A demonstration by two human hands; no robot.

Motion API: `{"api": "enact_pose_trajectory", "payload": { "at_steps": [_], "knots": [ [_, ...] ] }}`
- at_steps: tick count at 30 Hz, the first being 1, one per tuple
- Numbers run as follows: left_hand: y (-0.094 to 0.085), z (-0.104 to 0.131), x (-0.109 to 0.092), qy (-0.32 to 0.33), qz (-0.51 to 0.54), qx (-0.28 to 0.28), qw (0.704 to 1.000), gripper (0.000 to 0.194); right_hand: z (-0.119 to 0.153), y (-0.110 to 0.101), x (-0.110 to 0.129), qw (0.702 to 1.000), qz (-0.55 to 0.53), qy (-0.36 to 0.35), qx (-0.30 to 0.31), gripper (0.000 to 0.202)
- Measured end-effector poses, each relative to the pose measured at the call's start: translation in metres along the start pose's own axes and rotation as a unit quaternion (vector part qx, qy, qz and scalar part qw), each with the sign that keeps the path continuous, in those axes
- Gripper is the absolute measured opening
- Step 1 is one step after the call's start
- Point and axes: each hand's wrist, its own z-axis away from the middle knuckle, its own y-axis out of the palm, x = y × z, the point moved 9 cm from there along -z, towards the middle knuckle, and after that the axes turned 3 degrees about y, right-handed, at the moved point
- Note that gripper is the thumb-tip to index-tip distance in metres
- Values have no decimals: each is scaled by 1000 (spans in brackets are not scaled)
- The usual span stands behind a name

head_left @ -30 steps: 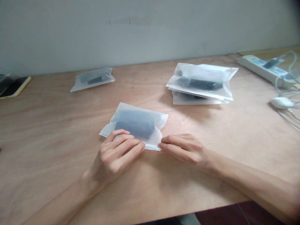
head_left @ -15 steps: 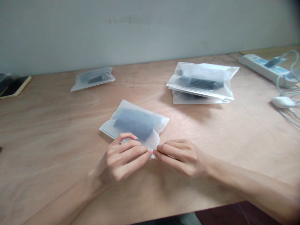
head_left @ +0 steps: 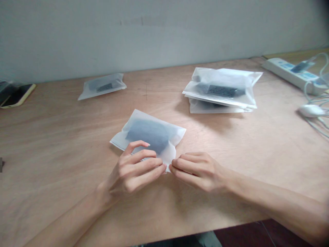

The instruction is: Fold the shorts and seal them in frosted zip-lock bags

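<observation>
The frosted bag (head_left: 164,128) is lying on the wooden table (head_left: 64,151), just beyond the hands and nearer the viewer than the other bags. Its translucent white film is showing a bluish-grey, roughly rectangular insert (head_left: 147,132) inside. The right side is puckering inward, and the near edge is carrying narrow parallel lines at the left corner. The left hand (head_left: 140,168) is reaching along the near edge, its fingertips pinching that edge near the right corner. The right hand (head_left: 196,171) is holding its fingers pressed together, their tips pinching the same corner.

The left hand is covering much of the near edge; both thumbs are mostly staying out of sight. The film is blurring the insert's detail. The dark-screened device (head_left: 17,96) and the power strip (head_left: 293,75) are running up to or near the picture borders, and the cables (head_left: 312,99) are passing out at the right. Marks on the label within the upper bag of the bag stack (head_left: 223,80) are remaining unreadable.

The table is displaying light brown grain and is meeting a grey wall (head_left: 154,41). A single bag (head_left: 102,82) is lying near the wall. Reddish-brown flooring (head_left: 244,235) is showing below the front edge
</observation>
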Motion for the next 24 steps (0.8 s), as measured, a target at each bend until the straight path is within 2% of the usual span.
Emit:
{"api": "enact_pose_trajectory", "payload": {
  "at_steps": [6,9,13,16,24],
  "knots": [
    [-11,-1,-5,81,-32,-18,996,19,2,1,-10,1000,9,17,13,19],
    [-15,-1,0,81,-58,-7,995,21,2,-3,-13,999,22,4,26,20],
    [-24,-2,6,82,-73,-36,993,17,3,-9,-24,998,50,3,48,21],
    [-26,-2,10,68,-83,-35,994,16,6,-10,-30,996,65,5,58,21],
    [-22,-1,10,46,-77,-32,995,14,9,-9,-23,993,114,8,5,15]
  ]
}}
